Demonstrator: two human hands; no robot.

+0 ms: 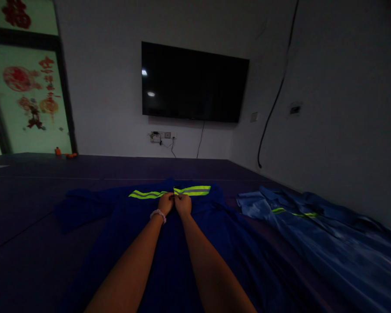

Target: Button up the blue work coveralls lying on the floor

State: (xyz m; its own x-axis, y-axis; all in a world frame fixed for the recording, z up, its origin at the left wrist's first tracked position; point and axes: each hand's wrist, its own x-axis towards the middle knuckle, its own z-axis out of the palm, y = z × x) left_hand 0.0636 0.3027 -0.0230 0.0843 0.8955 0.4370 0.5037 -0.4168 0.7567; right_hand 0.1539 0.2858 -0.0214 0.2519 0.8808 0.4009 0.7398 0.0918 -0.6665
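Observation:
A dark blue work jacket (124, 230) with yellow-green reflective strips lies spread out in front of me, one sleeve stretched to the left. My left hand (166, 203), with a pale scrunchie at the wrist, pinches the jacket's front edge at the middle of the chest. Right beside it, my right hand (183, 204) is closed on the opposite front edge, just below the right reflective strip (195, 190). Both hands nearly touch. Whatever small fastening may lie between the fingertips is too dark and small to make out.
A second, lighter blue garment (299, 234) with yellow-green strips lies at the right near the wall. Small orange objects (71, 155) stand on the dark floor (84, 167) by the door (35, 95). A television (195, 82) hangs on the wall; a black cable (275, 102) dangles at the right.

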